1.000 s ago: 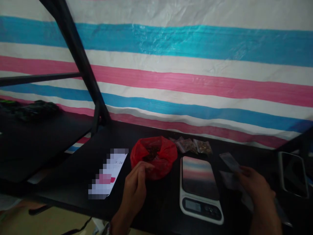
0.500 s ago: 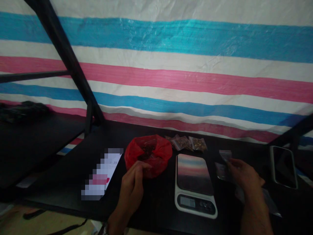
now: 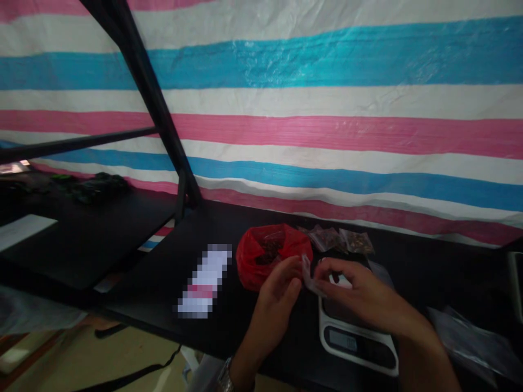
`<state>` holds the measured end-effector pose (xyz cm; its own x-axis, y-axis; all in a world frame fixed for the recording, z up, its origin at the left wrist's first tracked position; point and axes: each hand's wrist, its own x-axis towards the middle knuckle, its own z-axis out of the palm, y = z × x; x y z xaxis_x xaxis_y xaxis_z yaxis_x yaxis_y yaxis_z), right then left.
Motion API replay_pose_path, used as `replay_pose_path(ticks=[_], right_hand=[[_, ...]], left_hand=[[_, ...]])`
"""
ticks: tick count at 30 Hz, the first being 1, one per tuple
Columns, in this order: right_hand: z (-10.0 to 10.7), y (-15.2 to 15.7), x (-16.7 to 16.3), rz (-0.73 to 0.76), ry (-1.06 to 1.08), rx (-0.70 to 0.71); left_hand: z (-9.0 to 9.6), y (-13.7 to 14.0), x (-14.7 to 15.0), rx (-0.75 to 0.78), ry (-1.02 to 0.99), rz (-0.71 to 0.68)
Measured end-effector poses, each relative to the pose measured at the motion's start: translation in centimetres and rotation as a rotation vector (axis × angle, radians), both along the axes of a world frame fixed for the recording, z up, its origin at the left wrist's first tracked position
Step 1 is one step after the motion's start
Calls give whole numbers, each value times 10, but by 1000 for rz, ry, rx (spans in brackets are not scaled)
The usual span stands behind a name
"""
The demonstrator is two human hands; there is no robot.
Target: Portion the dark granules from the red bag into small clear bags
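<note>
Over from the loose bags on the right, my right hand (image 3: 316, 272) has swung in above the scale (image 3: 355, 348), bringing a small clear bag (image 3: 307, 272) to meet my left hand (image 3: 281, 288). That bag is pinched in my right fingers, near the red bag (image 3: 250, 269) of dark bits. My left fingers are half curled at its edge; whether they grip it, I cannot tell. To me, this means the work has become two-handed, centred on the little bag, which looks unfilled. Filled packets (image 3: 356, 241) lie behind the scale, and loose clear bags (image 3: 469, 343) spread beyond my right forearm.
</note>
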<state>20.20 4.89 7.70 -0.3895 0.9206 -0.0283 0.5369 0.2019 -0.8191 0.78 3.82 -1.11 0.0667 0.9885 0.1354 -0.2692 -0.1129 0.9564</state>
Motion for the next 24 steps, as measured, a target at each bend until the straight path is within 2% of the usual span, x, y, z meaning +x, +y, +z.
replay_pose_path(ticks=[3,6,9,13,16,18,20,22,24], right_hand=[[0,1,-15,53,-43,-45],[2,2,-20,17,-68,-22],[6,3,-30,-20,-27,-5],[4,8,-37,-74,43,-1],[-6,16,-10,-279,-47,86],[-18,19,26,-551,-147,107],[-34,19,66,-813,-274,55],[-51,15,100,-922,-335,4],[-64,12,120,-929,-368,31]], left_hand=[[2,5,-7,-77,-114,-12],[7,6,-16,-119,-238,-27],[12,3,-21,-135,-259,-78],[13,2,-27,-115,-246,18],[9,5,-36,-124,-217,91],[7,8,-42,-132,-162,106],[7,9,-47,-130,-115,101],[8,9,-49,-115,-82,80],[9,8,-49,-102,-48,49]])
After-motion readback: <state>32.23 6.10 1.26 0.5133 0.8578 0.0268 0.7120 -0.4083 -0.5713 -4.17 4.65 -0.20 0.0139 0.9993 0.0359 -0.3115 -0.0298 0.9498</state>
